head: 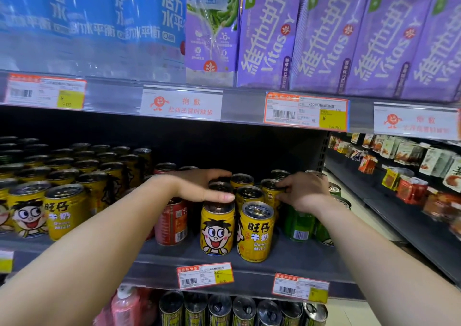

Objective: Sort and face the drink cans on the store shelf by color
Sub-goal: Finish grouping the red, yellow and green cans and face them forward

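Note:
A small cluster of yellow milk cans stands mid-shelf, with two front cans (217, 228) (257, 233) facing out. My left hand (199, 186) reaches in from the left and curls over the top of a yellow can (220, 187) in the row behind, thumb lying across its front. My right hand (306, 193) comes from the right, and its fingers grip another yellow can (270, 191) at the cluster's right side. A red can (172, 223) stands left of the cluster under my left wrist. Green cans (299, 223) stand to the right under my right wrist.
A big block of yellow cans (64, 211) fills the shelf's left part. The grey shelf (174, 253) has price tags on its front edge. Purple drink cartons (269, 38) and blue water packs (87, 14) sit above, dark cans (219, 310) below, snack packets (411, 156) at right.

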